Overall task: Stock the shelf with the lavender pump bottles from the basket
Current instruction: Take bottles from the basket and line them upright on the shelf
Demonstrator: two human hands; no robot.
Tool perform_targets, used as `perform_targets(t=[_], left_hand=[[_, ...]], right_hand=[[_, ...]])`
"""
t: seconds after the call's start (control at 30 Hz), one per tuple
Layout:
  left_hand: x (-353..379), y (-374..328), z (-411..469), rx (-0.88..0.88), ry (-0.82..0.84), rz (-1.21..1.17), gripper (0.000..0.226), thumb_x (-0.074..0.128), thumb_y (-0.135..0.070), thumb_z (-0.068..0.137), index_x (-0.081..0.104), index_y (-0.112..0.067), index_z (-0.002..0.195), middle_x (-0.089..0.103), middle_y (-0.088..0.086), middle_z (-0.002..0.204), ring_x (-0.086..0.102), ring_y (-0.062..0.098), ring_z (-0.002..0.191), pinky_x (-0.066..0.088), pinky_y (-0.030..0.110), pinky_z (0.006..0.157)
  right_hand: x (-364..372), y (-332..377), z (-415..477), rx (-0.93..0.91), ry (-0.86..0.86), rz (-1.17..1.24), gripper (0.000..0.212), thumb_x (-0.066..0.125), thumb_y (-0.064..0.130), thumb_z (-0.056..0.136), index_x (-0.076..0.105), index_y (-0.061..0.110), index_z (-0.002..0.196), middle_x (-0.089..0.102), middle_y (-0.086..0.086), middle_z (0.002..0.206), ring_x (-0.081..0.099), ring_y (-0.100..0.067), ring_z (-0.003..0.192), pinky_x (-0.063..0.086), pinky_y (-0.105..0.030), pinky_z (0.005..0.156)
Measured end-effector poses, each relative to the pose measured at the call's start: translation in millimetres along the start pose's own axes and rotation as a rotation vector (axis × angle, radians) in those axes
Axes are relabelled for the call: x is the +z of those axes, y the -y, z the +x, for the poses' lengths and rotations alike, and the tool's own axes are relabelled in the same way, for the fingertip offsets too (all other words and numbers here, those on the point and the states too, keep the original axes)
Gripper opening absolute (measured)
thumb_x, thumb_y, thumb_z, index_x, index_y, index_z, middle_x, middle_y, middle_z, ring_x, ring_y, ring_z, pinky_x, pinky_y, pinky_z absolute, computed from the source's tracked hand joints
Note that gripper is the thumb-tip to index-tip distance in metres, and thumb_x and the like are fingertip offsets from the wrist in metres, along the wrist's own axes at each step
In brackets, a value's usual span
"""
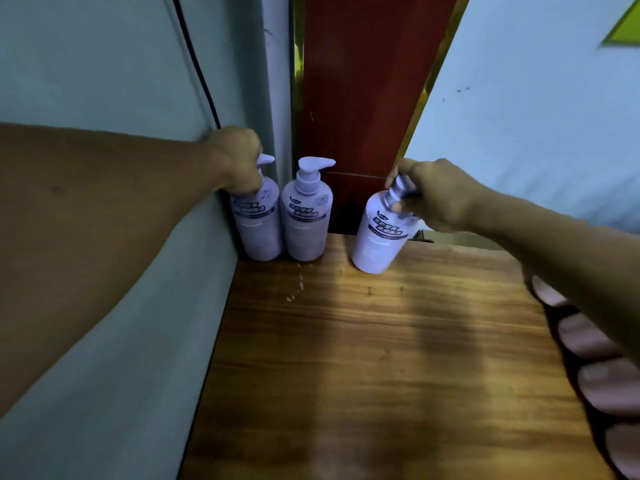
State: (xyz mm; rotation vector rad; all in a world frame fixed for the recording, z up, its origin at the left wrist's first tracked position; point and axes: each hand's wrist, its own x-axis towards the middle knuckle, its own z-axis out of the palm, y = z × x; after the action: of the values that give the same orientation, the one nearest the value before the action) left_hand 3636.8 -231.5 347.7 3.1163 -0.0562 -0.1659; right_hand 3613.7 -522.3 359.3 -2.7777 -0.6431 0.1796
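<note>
Brown wood with dark stripes makes up the shelf (398,358), and it runs back into a corner. On the left is a pale grey-blue wall (86,64) with a black cable (197,69) hanging down it. At the back stands a dark red panel (356,81) with a gold edge. On the right is a light wall (536,116) with a bit of green sign (623,32) at the top.

Going from left to right, the left hand (237,161) comes first. Its fingers are closed around the pump neck of the left bottle (258,220), which stands upright in the corner, right against the grey wall. Just beside it stands the middle bottle (306,216), upright too, with its pump spout pointing right. No hand is on this one. The two bottles look like they touch, or almost touch.

A bit apart to the right is the right bottle (381,233). It leans, with its top tipped to the right and its bottom edge on the shelf. The right hand (440,195) has its fingers closed around the pump top of this bottle.

At the far right edge, a dark basket (568,327) shows pale round bottle tops (602,386) inside, all blurry.
</note>
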Motion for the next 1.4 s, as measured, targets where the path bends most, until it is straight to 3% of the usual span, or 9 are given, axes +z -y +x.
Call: perform_targets(t=[0.07, 0.4, 0.57, 0.7, 0.83, 0.97, 1.1, 1.23, 1.4], left_hand=[[-1.7, -0.7, -1.3, -0.011, 0.007, -0.014, 0.029, 0.059, -0.022, 0.087, 0.069, -0.012, 0.112, 0.066, 0.019, 0.111, 0.061, 0.036, 0.098, 0.049, 0.032, 0.078], [-2.4, -2.9, -4.9, 0.005, 0.012, 0.011, 0.029, 0.059, -0.02, 0.087, 0.069, -0.01, 0.113, 0.066, 0.019, 0.11, 0.062, 0.035, 0.1, 0.05, 0.035, 0.082], [-4.0, -2.7, -4.4, -0.019, 0.026, 0.008, 0.022, 0.058, -0.02, 0.089, 0.069, -0.005, 0.098, 0.066, 0.018, 0.102, 0.051, 0.026, 0.078, 0.045, 0.032, 0.071], [-3.8, -3.7, -5.7, -0.019, 0.011, 0.025, 0.014, 0.057, -0.019, 0.087, 0.06, -0.006, 0.082, 0.065, 0.018, 0.1, 0.055, 0.031, 0.083, 0.048, 0.034, 0.076], [-2.9, -3.6, -4.3, -0.006, 0.01, 0.031, 0.016, 0.058, -0.018, 0.087, 0.065, -0.005, 0.091, 0.066, 0.017, 0.103, 0.058, 0.031, 0.088, 0.049, 0.034, 0.079], [-1.2, -4.1, -1.8, -0.024, 0.006, 0.05, 0.015, 0.058, -0.019, 0.087, 0.058, -0.006, 0.08, 0.059, 0.015, 0.086, 0.05, 0.028, 0.075, 0.047, 0.035, 0.072], [-3.3, -3.4, -2.5, -0.037, 0.022, 0.039, 0.018, 0.06, -0.02, 0.086, 0.064, -0.003, 0.091, 0.062, 0.014, 0.093, 0.055, 0.029, 0.082, 0.05, 0.035, 0.077], [-3.3, -3.1, -2.0, -0.029, 0.035, 0.034, 0.02, 0.058, -0.018, 0.087, 0.065, -0.003, 0.098, 0.067, 0.013, 0.107, 0.061, 0.03, 0.092, 0.052, 0.036, 0.082], [-2.4, -2.6, -1.0, -0.007, 0.015, 0.034, 0.016, 0.058, -0.019, 0.086, 0.064, -0.005, 0.09, 0.067, 0.014, 0.107, 0.059, 0.03, 0.09, 0.051, 0.034, 0.08]], right_hand=[[1.1, 8.2, 17.3, -0.054, 0.013, 0.01, 0.019, 0.064, 0.002, 0.084, 0.058, 0.006, 0.102, 0.052, 0.022, 0.069, 0.053, -0.021, 0.077, 0.035, -0.011, 0.059], [11.2, 18.8, 45.8, -0.14, 0.069, 0.024, 0.016, 0.064, 0.006, 0.085, 0.057, 0.017, 0.095, 0.056, 0.009, 0.073, 0.05, -0.022, 0.076, 0.031, -0.016, 0.057], [10.1, 16.9, 52.4, -0.135, 0.093, 0.024, 0.022, 0.066, 0.007, 0.084, 0.06, 0.013, 0.104, 0.059, 0.006, 0.081, 0.051, -0.022, 0.081, 0.028, -0.017, 0.059], [9.2, 11.2, 51.4, -0.14, 0.129, 0.041, 0.023, 0.065, 0.005, 0.085, 0.06, 0.019, 0.103, 0.062, 0.004, 0.088, 0.053, -0.023, 0.085, 0.036, -0.023, 0.07], [5.7, 4.3, 47.8, -0.099, 0.167, 0.147, 0.023, 0.066, 0.006, 0.087, 0.062, 0.023, 0.102, 0.066, 0.001, 0.096, 0.062, -0.021, 0.088, 0.054, -0.031, 0.077], [6.8, -0.3, 47.5, -0.094, 0.153, 0.192, 0.018, 0.068, 0.011, 0.086, 0.063, 0.028, 0.089, 0.063, 0.004, 0.084, 0.062, -0.016, 0.076, 0.05, -0.021, 0.066], [14.3, 4.3, 55.6, -0.171, 0.061, 0.061, 0.017, 0.078, 0.026, 0.077, 0.064, 0.026, 0.087, 0.052, 0.001, 0.088, 0.046, -0.012, 0.09, 0.039, -0.021, 0.075], [17.5, 5.6, 59.7, -0.17, 0.026, 0.037, 0.025, 0.081, 0.026, 0.075, 0.058, 0.027, 0.081, 0.052, 0.011, 0.066, 0.045, -0.005, 0.062, 0.033, -0.013, 0.057], [19.8, 7.3, 62.3, -0.15, 0.03, 0.051, 0.027, 0.083, 0.027, 0.072, 0.058, 0.028, 0.081, 0.054, 0.007, 0.068, 0.047, -0.012, 0.062, 0.039, -0.025, 0.06]])
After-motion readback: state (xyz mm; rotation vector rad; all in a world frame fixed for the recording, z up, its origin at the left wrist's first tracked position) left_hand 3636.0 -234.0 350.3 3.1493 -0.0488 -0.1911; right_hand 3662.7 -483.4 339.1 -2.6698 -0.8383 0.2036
